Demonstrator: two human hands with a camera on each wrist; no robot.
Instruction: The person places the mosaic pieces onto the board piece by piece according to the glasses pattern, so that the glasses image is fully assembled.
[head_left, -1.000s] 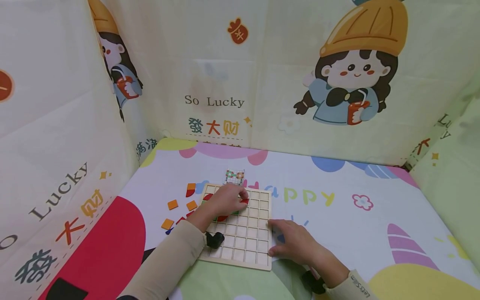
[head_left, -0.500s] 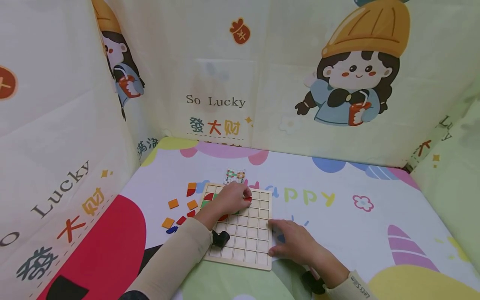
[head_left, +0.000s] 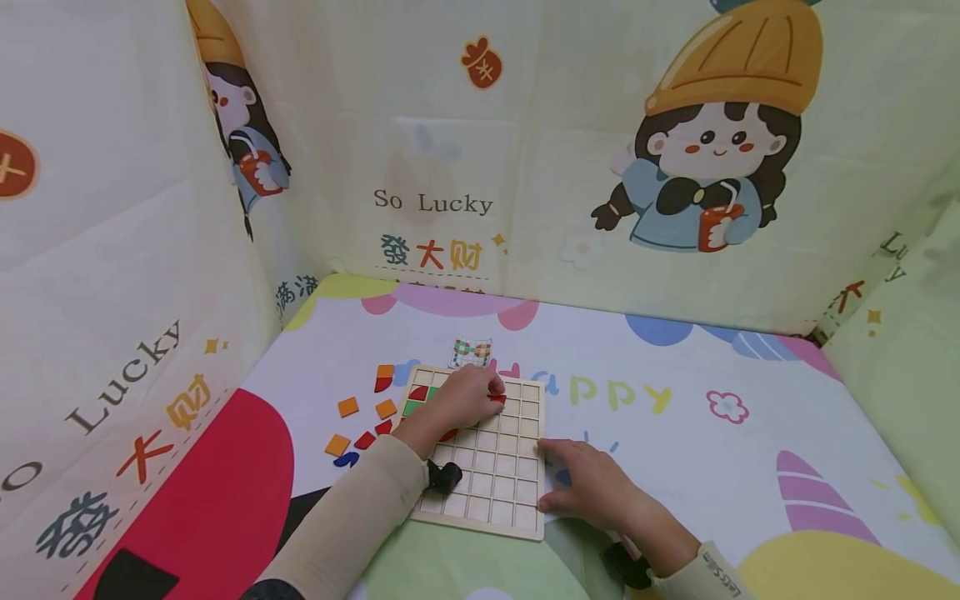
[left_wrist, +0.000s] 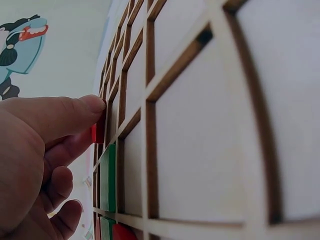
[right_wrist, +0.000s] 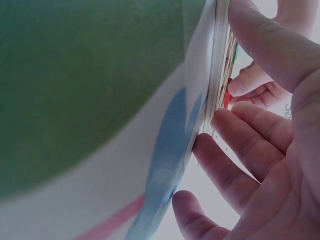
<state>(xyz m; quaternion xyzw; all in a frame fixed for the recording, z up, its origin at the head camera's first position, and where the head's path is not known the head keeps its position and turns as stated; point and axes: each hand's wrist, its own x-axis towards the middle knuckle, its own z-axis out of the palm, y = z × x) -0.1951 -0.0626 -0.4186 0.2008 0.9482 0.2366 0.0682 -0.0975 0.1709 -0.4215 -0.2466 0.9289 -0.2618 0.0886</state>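
Note:
A wooden grid board [head_left: 480, 483] lies on the table, with red and green tiles in its upper left cells. My left hand [head_left: 467, 398] reaches across it and pinches a red tile [left_wrist: 98, 131] between thumb and fingers, at a cell in an upper row. The left wrist view shows a green tile [left_wrist: 107, 177] seated close to that red one. My right hand [head_left: 588, 483] rests against the board's right edge, thumb and fingertips touching the rim with the fingers loosely spread. My left hand and forearm hide part of the tiles.
Left of the board lie loose pieces: several orange tiles [head_left: 348, 407], red tiles [head_left: 364, 440] and a dark blue piece [head_left: 347, 459]. A small patterned card [head_left: 471, 352] is behind the board's far edge. Printed cloth walls [head_left: 420, 150] stand around the table.
My left hand has shifted slightly to the right along the upper rows with the red tile, then stayed almost still. The right hand keeps its place at the board's edge.

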